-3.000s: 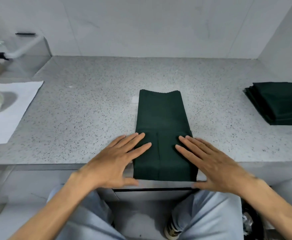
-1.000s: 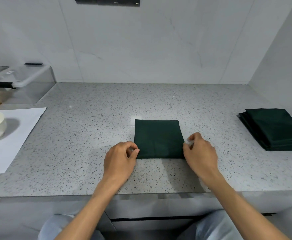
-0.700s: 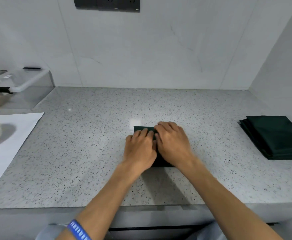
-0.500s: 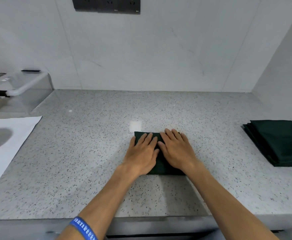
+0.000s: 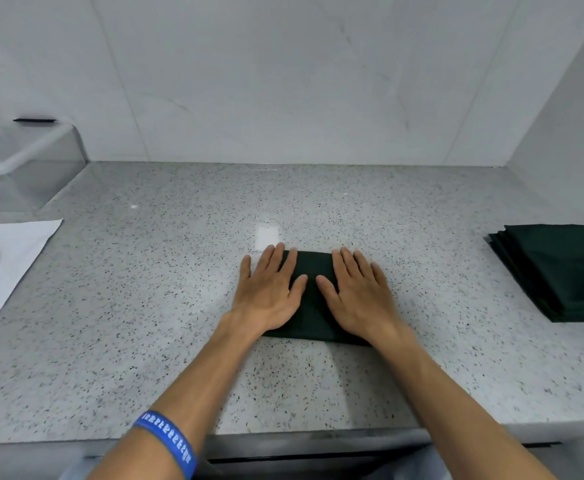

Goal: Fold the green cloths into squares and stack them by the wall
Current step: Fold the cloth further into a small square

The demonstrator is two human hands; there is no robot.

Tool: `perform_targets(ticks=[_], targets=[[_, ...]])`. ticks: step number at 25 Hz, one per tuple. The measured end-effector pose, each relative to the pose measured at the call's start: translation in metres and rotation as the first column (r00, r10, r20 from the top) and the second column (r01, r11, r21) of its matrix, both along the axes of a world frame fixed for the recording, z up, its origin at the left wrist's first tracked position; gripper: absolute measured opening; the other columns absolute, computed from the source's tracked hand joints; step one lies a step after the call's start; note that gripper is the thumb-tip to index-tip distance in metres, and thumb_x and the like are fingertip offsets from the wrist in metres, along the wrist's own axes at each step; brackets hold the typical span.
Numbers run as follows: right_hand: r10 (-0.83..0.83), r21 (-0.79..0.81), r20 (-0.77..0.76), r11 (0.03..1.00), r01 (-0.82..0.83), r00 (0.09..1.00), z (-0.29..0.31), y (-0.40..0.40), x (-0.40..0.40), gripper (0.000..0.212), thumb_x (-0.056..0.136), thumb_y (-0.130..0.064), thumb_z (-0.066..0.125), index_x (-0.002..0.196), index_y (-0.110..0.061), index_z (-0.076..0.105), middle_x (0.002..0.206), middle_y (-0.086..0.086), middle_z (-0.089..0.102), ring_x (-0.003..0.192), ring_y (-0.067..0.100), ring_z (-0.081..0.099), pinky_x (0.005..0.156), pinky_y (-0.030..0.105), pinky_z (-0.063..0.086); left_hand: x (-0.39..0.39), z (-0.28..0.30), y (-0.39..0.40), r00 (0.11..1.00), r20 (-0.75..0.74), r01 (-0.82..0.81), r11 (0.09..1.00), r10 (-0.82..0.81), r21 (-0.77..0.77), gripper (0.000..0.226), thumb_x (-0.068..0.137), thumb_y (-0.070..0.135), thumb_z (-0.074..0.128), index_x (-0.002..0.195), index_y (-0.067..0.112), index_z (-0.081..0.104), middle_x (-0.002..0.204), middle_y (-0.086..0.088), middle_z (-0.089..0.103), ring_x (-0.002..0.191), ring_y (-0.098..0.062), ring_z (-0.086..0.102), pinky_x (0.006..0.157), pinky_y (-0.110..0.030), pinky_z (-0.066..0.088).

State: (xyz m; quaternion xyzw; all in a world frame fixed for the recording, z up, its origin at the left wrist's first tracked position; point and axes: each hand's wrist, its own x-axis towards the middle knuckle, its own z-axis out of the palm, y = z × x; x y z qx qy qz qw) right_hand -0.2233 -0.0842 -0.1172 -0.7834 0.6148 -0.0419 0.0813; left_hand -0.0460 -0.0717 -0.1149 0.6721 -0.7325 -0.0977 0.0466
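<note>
Speckled grey table point(image 5: 145, 306) w/ white tiled wall behind: a person's left hand point(image 5: 270, 292) and right hand point(image 5: 360, 296) lay flat, fingers spread, gripping nothing, pressing a folded green cloth point(image 5: 313, 296) mid-table. Cloth looked near-square, so folding approx. done. A stack of folded green cloths point(image 5: 560, 271) sat at the right wall, well apart. Left to do, apparently: move this one onto the stack. No other unfolded cloths in view.
</note>
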Motion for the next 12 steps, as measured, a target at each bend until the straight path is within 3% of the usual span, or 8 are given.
perform_targets(ticks=[3,5,7,8,9,10,11,12], targets=[[-0.006,-0.044,0.027,0.999,0.008,1.0,0.001,0.001,0.001,0.07,0.099,-0.058,0.014,0.156,-0.018,0.009,0.164,0.001,0.01,0.151,0.022,0.004,0.122,0.043,0.004,0.006,0.008,0.0,0.999,-0.042,0.021,1.0,-0.02,0.019,0.063,0.102,0.052,0.016,0.157,0.025,0.005,0.166,-0.001,-0.004,0.151,-0.017,-0.009,0.122,-0.047,-0.005],[-0.016,-0.101,0.001,0.995,0.016,1.0,0.005,0.007,0.002,0.07,0.098,-0.058,0.017,0.154,-0.016,0.019,0.16,0.003,0.023,0.147,0.025,0.018,0.12,0.045,0.015,0.005,0.014,0.022,0.992,-0.104,-0.084,0.989,0.072,-0.118,0.063,0.101,0.05,0.029,0.156,0.023,0.014,0.165,-0.003,0.003,0.151,-0.022,0.0,0.123,-0.048,0.004],[-0.069,-0.147,-0.065,0.987,0.059,0.996,0.016,0.018,0.0,0.067,0.096,-0.06,0.024,0.145,-0.015,0.034,0.148,0.005,0.04,0.134,0.03,0.036,0.111,0.047,0.029,-0.004,0.022,0.076,0.914,-0.359,-0.291,0.923,0.191,-0.251,0.059,0.098,0.043,0.046,0.15,0.024,0.029,0.158,0.0,0.024,0.145,-0.019,0.023,0.117,-0.043,0.028],[-0.11,-0.137,-0.105,0.986,0.095,0.988,0.025,0.021,-0.002,0.064,0.095,-0.061,0.029,0.138,-0.015,0.042,0.139,0.006,0.047,0.126,0.032,0.043,0.106,0.049,0.033,-0.009,0.028,0.108,0.796,-0.56,-0.409,0.886,0.231,-0.216,0.053,0.095,0.039,0.053,0.144,0.027,0.037,0.148,0.005,0.036,0.136,-0.013,0.035,0.109,-0.038,0.038],[-0.147,-0.111,-0.134,0.985,0.133,0.98,0.034,0.024,-0.002,0.058,0.094,-0.059,0.034,0.13,-0.016,0.048,0.129,0.007,0.054,0.119,0.032,0.049,0.101,0.049,0.036,-0.013,0.035,0.139,0.564,-0.776,-0.524,0.849,0.283,-0.071,0.046,0.094,0.033,0.059,0.138,0.03,0.044,0.138,0.01,0.045,0.126,-0.008,0.045,0.102,-0.032,0.042],[-0.171,-0.084,-0.139,0.983,0.16,0.975,0.042,0.028,-0.003,0.051,0.093,-0.057,0.038,0.12,-0.016,0.053,0.116,0.006,0.061,0.11,0.03,0.055,0.098,0.049,0.037,-0.017,0.043,0.161,0.212,-0.926,-0.561,0.815,0.313,0.147,0.042,0.093,0.025,0.063,0.132,0.03,0.05,0.131,0.01,0.053,0.12,-0.006,0.052,0.099,-0.029,0.043],[-0.175,-0.062,-0.124,0.984,0.168,0.977,0.049,0.031,-0.005,0.043,0.093,-0.054,0.04,0.109,-0.017,0.057,0.101,0.003,0.065,0.099,0.027,0.06,0.095,0.046,0.04,-0.019,0.047,0.174,-0.131,-0.942,-0.516,0.79,0.31,0.332,0.039,0.092,0.016,0.064,0.129,0.027,0.054,0.127,0.006,0.059,0.117,-0.007,0.057,0.101,-0.03,0.044],[-0.165,-0.038,-0.096,0.986,0.162,0.982,0.052,0.036,-0.008,0.037,0.093,-0.05,0.042,0.1,-0.018,0.058,0.089,0.0,0.065,0.087,0.023,0.062,0.091,0.042,0.044,-0.018,0.049,0.178,-0.341,-0.885,-0.439,0.778,0.317,0.448,0.04,0.091,0.01,0.063,0.128,0.022,0.055,0.125,0.0,0.063,0.116,-0.011,0.06,0.105,-0.033,0.043]])
